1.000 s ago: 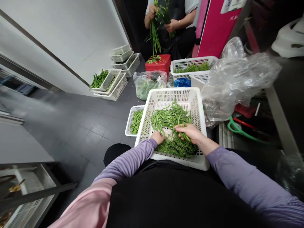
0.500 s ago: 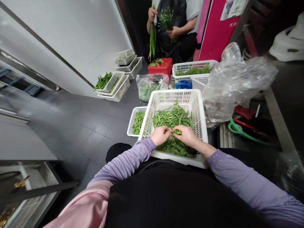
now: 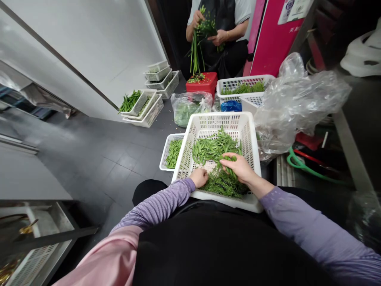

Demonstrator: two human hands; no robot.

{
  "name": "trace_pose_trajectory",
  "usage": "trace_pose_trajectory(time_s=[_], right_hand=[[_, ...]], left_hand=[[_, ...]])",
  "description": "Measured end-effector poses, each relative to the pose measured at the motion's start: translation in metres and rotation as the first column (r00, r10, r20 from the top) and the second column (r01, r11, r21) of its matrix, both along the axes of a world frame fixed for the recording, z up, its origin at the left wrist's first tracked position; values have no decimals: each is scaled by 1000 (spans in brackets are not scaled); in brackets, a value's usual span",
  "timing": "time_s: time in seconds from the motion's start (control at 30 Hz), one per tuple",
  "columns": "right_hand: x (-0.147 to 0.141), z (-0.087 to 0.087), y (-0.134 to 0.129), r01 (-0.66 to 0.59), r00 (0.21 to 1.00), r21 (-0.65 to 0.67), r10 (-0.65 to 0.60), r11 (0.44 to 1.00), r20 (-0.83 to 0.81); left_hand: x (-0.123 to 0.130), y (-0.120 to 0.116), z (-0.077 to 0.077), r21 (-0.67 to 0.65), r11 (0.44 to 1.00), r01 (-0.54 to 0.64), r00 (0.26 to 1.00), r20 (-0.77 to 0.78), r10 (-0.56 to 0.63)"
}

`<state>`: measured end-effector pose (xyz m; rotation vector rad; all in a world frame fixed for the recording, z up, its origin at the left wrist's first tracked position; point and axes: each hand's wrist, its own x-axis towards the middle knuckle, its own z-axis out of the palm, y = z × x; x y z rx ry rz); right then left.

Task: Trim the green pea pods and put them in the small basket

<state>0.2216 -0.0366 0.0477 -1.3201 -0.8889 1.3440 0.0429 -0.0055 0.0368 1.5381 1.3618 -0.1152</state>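
Note:
A large white plastic basket (image 3: 251, 137) stands in front of me. Flat green pea pods (image 3: 208, 147) are heaped in its far half, and a dark green pile of thin trimmings (image 3: 223, 183) lies in the near half. Over the right side of that pile, my right hand (image 3: 241, 169) is closed around several pea pods, which stick out between thumb and fingers. My left hand (image 3: 199, 178) hangs low at the basket's near left, left of the trimmings. Its fingers are curled together, and whatever they may hold is hidden.
A smaller white basket of pods (image 3: 163, 159) touches the large one's left side. Beyond are a plastic bag of greens (image 3: 186, 113), a red stool (image 3: 212, 82) and another basket (image 3: 268, 79). Crumpled clear plastic (image 3: 297, 107) bulges at right. A co-worker (image 3: 218, 37) holds flowering stalks.
My hands were together over the basket's middle and have parted. The left moved down and left towards the trimmings; the right shifted slightly right, still holding pods. The co-worker's stalks moved.

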Motion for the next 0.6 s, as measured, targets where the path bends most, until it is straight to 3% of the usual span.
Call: trace_pose_trajectory(time_s=[0.07, 0.13, 0.2, 0.27, 0.33, 0.4, 0.47, 0.53, 0.6], right_hand=[[2, -1, 2, 33, 989, -14, -35, 999, -144], [2, -1, 4, 30, 978, -36, -36, 999, -204], [2, -1, 4, 5, 974, -69, -20, 998, -226], [2, -1, 5, -21, 981, -100, 1, 995, -194], [5, 0, 5, 5, 1000, -74, -5, 997, -9], [11, 0, 4, -10, 950, 83, -16, 997, 311], [16, 0, 3, -210, 810, 237, 33, 948, 585], [17, 0, 0, -458, 667, 246, 147, 854, 730], [14, 0, -1, -524, 605, 203, 193, 827, 773]], left_hand=[[-4, 0, -6, 98, 989, 114, 989, -107, -104], [-2, 2, -2, 208, 966, 152, 988, -2, -155], [5, 6, 10, 200, 965, 172, 963, 173, -208], [15, 11, 24, 121, 963, 240, 935, 236, -263], [20, 16, 35, 173, 921, 348, 919, 131, -372], [22, 21, 44, 343, 802, 490, 869, -119, -480], [21, 25, 51, 431, 607, 667, 745, -368, -557], [22, 27, 59, 426, 444, 788, 614, -491, -618], [26, 29, 64, 471, 358, 806, 574, -479, -664]])
